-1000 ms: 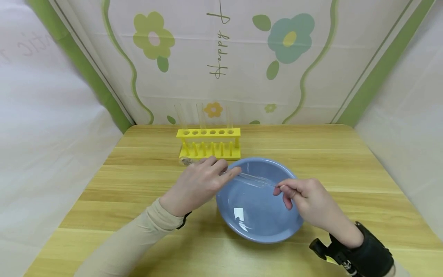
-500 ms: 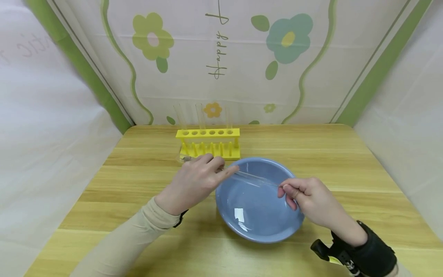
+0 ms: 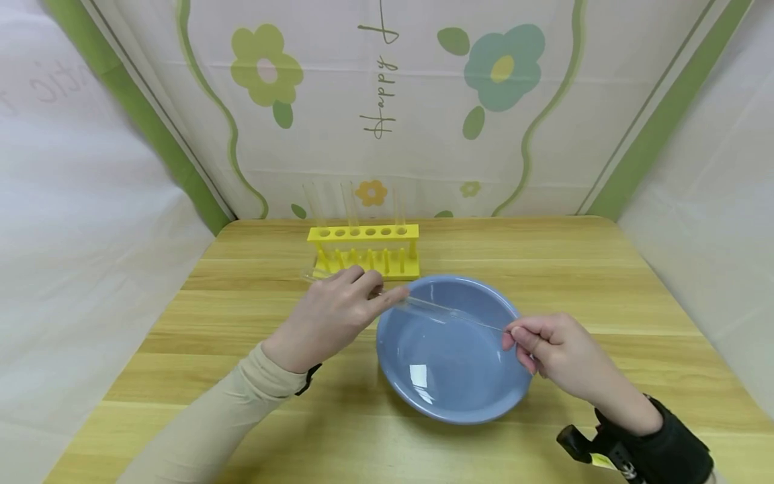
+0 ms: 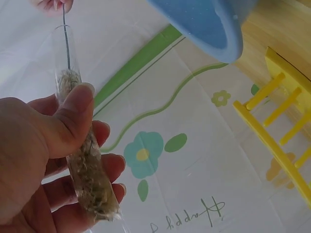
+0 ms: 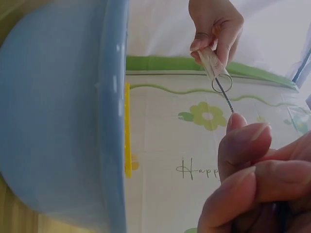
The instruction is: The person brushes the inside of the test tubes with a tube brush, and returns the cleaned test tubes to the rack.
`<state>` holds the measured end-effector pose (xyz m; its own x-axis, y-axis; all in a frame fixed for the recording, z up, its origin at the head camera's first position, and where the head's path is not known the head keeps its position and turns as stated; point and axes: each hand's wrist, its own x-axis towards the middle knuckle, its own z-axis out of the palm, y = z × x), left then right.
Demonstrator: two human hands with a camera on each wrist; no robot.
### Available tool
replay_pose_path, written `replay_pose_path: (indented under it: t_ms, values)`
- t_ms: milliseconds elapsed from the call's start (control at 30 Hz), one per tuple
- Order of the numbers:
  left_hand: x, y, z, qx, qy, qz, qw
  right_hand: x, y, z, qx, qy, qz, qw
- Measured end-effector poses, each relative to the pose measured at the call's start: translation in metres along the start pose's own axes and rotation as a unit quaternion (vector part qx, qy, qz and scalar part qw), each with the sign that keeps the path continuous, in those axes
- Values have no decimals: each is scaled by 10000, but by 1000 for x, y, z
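Observation:
A clear test tube (image 4: 60,46) lies aslant in my left hand (image 3: 332,316), gripped between thumb and fingers above the basin's far left side. Inside the tube are the pale, wet-looking bristles of a test tube brush (image 4: 92,182). The brush's thin twisted wire (image 5: 224,94) runs out of the tube's open mouth. My right hand (image 3: 559,353) pinches that wire between thumb and forefinger over the right rim of the blue basin (image 3: 465,418). The wire's end is hidden by the right fingers.
A yellow test tube rack (image 3: 363,234) stands behind the basin, with three clear test tubes (image 3: 351,205) upright in it. A printed curtain (image 3: 387,154) closes off the back of the wooden table (image 3: 574,269).
My right hand has moved right, drawing the wire further out of the tube. The bristles no longer show at the tube's left end. My left hand has shifted slightly left.

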<state>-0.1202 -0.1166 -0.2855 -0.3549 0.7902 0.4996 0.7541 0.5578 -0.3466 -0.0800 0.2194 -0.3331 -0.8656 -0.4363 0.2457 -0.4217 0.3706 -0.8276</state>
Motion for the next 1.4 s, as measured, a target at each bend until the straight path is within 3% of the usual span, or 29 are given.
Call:
replay_pose_path:
  t_ms: [433,1033,1400]
  values:
    - [-4,-4,-3,20,48,10,10000,-14,3,-11,-20,-39,201,9998]
    - [-15,-11,-8,-23,90,-75,9999,-24,7,-17,-96,35,124,9999]
    - [-18,-13,-11,-33,-26,-158,9999,-29,8,-16,-731,353,2,9967]
